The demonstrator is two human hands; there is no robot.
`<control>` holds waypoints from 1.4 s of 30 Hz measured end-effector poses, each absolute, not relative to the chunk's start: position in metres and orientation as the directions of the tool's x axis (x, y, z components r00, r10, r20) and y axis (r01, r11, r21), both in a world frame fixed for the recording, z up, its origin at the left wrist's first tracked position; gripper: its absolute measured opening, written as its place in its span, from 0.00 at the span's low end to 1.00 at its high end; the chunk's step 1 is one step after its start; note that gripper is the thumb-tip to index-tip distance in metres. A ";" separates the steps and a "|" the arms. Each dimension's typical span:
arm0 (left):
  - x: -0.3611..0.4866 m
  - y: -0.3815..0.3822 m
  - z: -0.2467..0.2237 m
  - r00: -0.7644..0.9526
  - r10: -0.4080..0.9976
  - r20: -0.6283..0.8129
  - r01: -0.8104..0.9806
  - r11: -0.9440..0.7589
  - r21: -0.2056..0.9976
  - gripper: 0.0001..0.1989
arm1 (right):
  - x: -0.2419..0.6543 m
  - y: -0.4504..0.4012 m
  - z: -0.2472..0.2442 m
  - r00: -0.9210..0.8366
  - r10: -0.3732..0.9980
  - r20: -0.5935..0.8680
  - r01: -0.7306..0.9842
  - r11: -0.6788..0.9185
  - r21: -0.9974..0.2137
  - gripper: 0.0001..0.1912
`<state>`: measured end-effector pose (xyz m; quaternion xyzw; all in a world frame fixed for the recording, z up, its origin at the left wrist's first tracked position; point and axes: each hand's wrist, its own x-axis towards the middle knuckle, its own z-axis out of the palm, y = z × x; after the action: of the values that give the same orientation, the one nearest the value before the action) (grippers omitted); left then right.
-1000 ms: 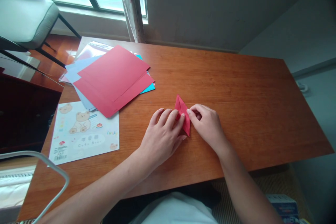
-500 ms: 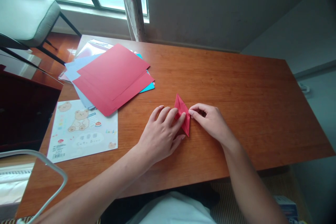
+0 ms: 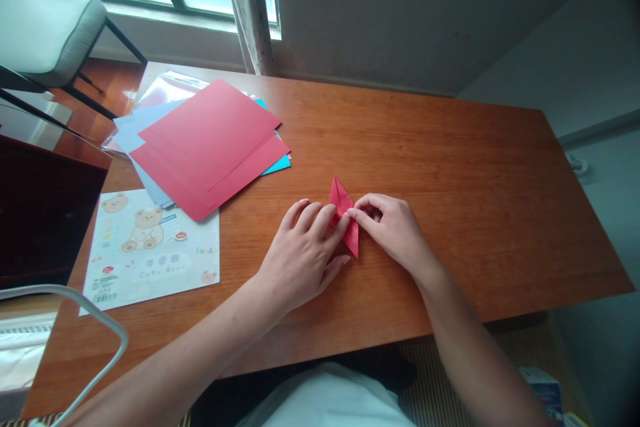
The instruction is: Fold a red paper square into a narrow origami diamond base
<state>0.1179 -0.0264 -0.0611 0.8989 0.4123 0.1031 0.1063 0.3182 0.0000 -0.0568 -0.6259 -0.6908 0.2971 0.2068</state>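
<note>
A small piece of folded red paper (image 3: 353,241) lies on the wooden table, a narrow diamond with pointed ends and a crease near its upper tip. My left hand (image 3: 303,250) rests over its left side, fingers spread and pressing it against the tabletop. From the right, my right hand (image 3: 393,227) pinches the paper's right edge, thumb and index finger together close to the left fingertips. My fingers hide the middle of the paper.
Left of my hands, red sheets (image 3: 210,140) lie over pale blue and bright blue ones. A bear-printed sheet (image 3: 155,260) is partly beneath them. A white cable (image 3: 113,327) curves at lower left. The wooden table (image 3: 450,180) extends right; a chair (image 3: 45,27) stands beyond its left end.
My right hand has moved slightly left, its pinched fingertips now at the paper's edge and nearer the left fingers. My left hand stays on the paper. The view has shifted a little.
</note>
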 end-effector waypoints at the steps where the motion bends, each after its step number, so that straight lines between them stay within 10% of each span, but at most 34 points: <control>1: 0.117 -0.026 -0.061 0.646 0.758 0.093 0.715 -0.643 0.276 0.29 | 0.318 0.000 -0.057 -0.128 0.988 -0.082 0.752 0.043 -0.658 0.08; 42: 0.113 -0.027 -0.059 0.679 0.732 0.057 0.691 -0.663 0.288 0.26 | 0.313 0.002 -0.055 -0.067 0.983 -0.172 0.807 -0.048 -0.589 0.03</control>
<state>0.1133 -0.0275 -0.0587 0.9081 0.3917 0.0839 0.1221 0.3131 0.0020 -0.0549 -0.6651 -0.6726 0.2853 0.1544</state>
